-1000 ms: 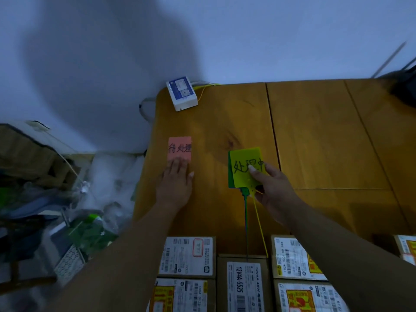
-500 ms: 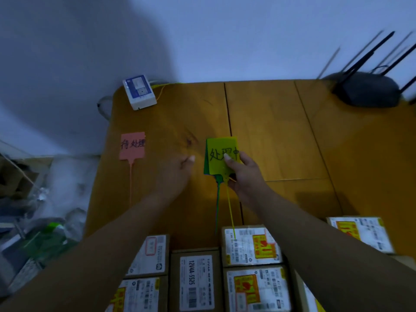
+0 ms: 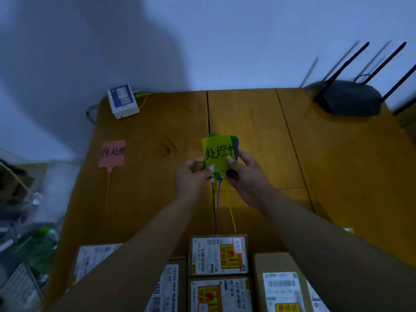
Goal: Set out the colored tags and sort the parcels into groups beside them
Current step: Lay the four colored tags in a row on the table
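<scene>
A pink tag (image 3: 111, 154) with black writing lies flat on the left part of the wooden table (image 3: 258, 122), its thin tail pointing toward me. Over the table's middle, both hands hold a small stack of tags (image 3: 219, 152): a yellow one with black writing on top, green and purple edges behind it. My left hand (image 3: 193, 176) pinches the stack's lower left corner. My right hand (image 3: 245, 174) grips its right side. The tags' green, purple and yellow tails hang down toward the parcels (image 3: 219, 255), cardboard boxes with printed labels along the near edge.
A small white and blue box (image 3: 122, 101) with a yellow cable sits at the table's far left corner. A black router (image 3: 351, 97) with antennas stands at the far right corner. Clutter and plastic bags lie on the floor to the left.
My left hand left the pink tag on the table and moved right to join the right hand on the tag stack. The view shifted right, bringing the router into sight.
</scene>
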{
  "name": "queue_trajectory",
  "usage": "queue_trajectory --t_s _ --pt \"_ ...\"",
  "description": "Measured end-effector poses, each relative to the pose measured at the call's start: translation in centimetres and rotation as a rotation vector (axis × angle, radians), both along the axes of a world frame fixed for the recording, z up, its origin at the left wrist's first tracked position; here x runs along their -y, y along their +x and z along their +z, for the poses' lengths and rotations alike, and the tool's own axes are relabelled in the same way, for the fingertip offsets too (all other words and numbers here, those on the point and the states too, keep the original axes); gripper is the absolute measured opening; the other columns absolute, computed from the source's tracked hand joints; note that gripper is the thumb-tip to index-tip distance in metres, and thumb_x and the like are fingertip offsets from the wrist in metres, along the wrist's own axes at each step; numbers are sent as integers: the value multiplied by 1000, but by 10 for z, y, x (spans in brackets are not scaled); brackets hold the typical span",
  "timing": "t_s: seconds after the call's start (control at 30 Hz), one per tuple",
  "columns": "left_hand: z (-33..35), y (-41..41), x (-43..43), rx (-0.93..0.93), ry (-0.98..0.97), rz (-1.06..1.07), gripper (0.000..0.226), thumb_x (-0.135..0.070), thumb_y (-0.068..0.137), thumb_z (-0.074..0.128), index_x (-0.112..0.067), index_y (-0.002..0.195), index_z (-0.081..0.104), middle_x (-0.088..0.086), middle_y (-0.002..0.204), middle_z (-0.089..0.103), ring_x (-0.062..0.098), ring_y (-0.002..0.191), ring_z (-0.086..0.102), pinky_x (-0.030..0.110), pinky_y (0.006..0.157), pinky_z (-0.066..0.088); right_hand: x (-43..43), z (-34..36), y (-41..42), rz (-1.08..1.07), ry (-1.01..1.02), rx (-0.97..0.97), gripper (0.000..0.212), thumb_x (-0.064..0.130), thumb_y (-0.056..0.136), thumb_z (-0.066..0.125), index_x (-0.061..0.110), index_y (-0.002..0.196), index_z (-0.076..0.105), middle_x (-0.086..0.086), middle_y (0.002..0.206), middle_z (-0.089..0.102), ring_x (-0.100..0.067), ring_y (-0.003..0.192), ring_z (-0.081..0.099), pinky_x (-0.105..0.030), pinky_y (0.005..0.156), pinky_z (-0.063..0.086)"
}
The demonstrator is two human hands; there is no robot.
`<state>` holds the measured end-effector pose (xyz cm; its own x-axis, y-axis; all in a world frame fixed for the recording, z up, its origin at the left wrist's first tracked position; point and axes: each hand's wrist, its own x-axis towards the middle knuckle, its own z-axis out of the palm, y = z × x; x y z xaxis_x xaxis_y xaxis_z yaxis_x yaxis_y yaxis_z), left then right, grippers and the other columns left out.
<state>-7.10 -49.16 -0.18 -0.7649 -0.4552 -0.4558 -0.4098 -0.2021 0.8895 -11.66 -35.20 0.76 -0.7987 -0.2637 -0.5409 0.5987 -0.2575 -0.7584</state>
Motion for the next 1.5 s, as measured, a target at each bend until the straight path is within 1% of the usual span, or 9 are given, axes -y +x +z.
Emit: queue_trajectory --t_s 0.1,0.43,0.57,0.73,0.9,1.2,1.3,1.37,1.5 --pt "-2 -5 -5 -13 37 -19 39 7 90 72 7 128 62 25 106 68 21 76 68 19 61 61 -13 -1 -5 -9 47 -10 19 18 104 62 28 118 70 -6 107 78 -21 88 75 -32 67 62" --pt "-17 -9 -19 -26 70 -107 35 3 89 74 4 123 65 8 75 73 16 61 75 23 54 59 -49 1 -14 -52 59 52 31 19 103 61 8 131 68 -18 130 72 -28 107 70 -44 88 57" --pt "-16 -7 -23 -52 94 -100 37 3 89 74 1 125 67 18 98 74 17 62 76 24 56 61 -55 0 -15 -74 76 80 31 13 103 61 9 133 68 -17 132 72 -36 125 66 -48 98 52" --pt "-15 -5 -28 -111 139 -54 32 2 88 76 -17 114 74 12 116 70 24 75 78 24 61 59 -58 -2 -17 -133 36 104 32 12 104 59 7 135 65 -18 130 72 -32 109 70 -40 75 59" --pt "-23 -20 -9 -164 269 59 34 7 90 70 -10 119 70 12 99 73 19 71 78 20 58 58 -73 -3 -34 -342 93 26 21 13 107 55 11 126 65 -16 124 71 -28 101 70 -43 78 61" --pt "-65 -71 21 132 -258 2 38 10 94 64 3 131 62 19 102 68 17 60 66 20 53 56 -116 -15 -36 -438 229 24 35 14 104 60 11 139 63 -17 131 70 -35 117 69 -43 78 61" --pt "-66 -79 18 172 -495 -101 39 2 93 65 -2 132 64 18 110 74 33 84 75 42 79 62 -119 -9 -30 -382 232 -12 34 15 105 59 12 138 64 -15 130 70 -31 112 69 -41 78 60" --pt "-63 -77 17 222 -706 -196 44 -7 92 69 -6 136 63 20 119 73 36 107 72 44 95 56 -119 -3 -28 -342 244 -40 26 15 105 59 13 130 66 -14 127 69 -27 106 69 -40 76 60" --pt "-63 -59 5 213 -1018 -421 51 -25 96 65 -17 146 54 16 142 51 39 127 56 46 104 47 -115 8 -24 -283 256 -95 11 15 105 59 19 110 68 -12 121 69 -22 95 69 -42 76 60"
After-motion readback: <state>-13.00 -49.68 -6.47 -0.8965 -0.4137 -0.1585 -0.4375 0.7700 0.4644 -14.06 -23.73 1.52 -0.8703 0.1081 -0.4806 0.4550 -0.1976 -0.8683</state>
